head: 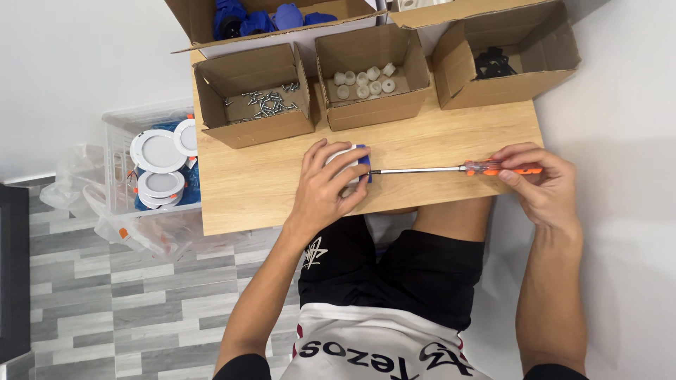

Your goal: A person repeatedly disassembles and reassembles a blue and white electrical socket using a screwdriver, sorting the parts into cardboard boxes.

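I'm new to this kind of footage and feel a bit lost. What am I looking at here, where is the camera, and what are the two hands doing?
There is no machine here: a person works with two bare hands, and the single picture comes from a camera worn on their head, looking down past their lap.

The left hand presses down on a small white and blue part on a wooden table. The right hand grips the orange handle of a screwdriver, whose metal tip meets that part.

At the table's far edge stand open cardboard boxes: one with screws, one with small white caps, one with black pieces, and one behind with blue parts. On the floor to the left, a clear bin holds round white lamps.
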